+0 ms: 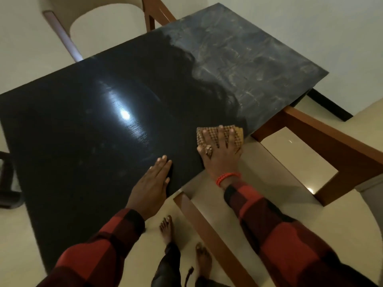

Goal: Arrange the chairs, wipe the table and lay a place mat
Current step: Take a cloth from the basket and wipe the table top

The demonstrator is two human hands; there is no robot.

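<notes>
Two hands: both are on the black desk (83, 141), at its near-right edge, so the wiping step is in hand.
Left hand (153, 183): flat on the desk's near edge, fingers together and straight, gripping nothing; it looks like a brace.
Right hand (219, 154): fingers spread and pressed down on a tan, knobbly cloth (219, 134), which lies on the desk right at its right edge.
Cloth position: at the border between the desk's dark glossy part and its dull streaked part.
Near and left part of desk: dark and shiny, with a lamp glare; judged already wiped.
Far-right part of desk: grey, hazy, smeared; judged not yet wiped.
Next move: push the cloth away from the body across the grey patch toward the desk's far corner, keeping pressure even.
Chairs: one pale-backed chair (99, 23) stands beyond the desk's far-left edge; a wooden frame shows beside its right edge.
Place mat: none visible on the desk.
</notes>
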